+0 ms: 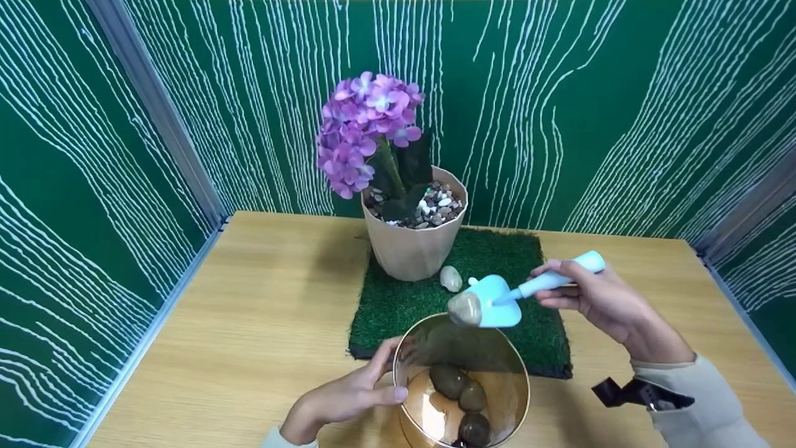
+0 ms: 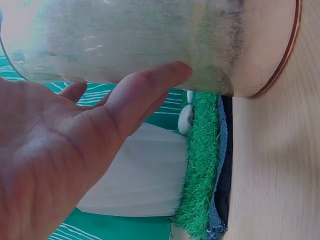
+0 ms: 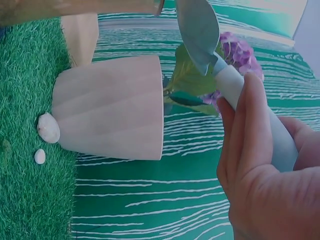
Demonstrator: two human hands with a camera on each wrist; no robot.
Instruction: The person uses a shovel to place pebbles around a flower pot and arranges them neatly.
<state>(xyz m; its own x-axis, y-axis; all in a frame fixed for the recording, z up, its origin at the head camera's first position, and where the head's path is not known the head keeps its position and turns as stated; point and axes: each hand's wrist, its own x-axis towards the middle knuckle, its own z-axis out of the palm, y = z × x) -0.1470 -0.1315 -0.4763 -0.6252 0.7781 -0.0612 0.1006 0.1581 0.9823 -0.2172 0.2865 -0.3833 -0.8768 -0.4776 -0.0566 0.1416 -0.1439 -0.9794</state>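
Note:
My right hand [image 1: 600, 302] grips the pale handle of a small light-blue trowel [image 1: 500, 302]. On the trowel's blade lies a grey-brown stone [image 1: 465, 309], right over the far rim of an amber glass vase [image 1: 523, 398]. Several dark stones [image 1: 449, 381] rest at the bottom of the vase. With thumb and fingers, my left hand [image 1: 345, 395] holds the vase by its left side. In the left wrist view the vase's clear wall [image 2: 150, 45] runs along my left hand [image 2: 60, 145]. The right wrist view shows the trowel [image 3: 197, 32] in my right hand [image 3: 265, 165].
Behind the vase, a beige pot [image 1: 410, 252] with purple flowers [image 1: 367, 127] and pebbles stands on an artificial grass mat [image 1: 404, 317]. A whitish stone [image 1: 451, 279] and a small white pebble [image 1: 473, 281] lie beside the pot. Green, white-lined panels [image 1: 497, 112] enclose the wooden table [image 1: 249, 323].

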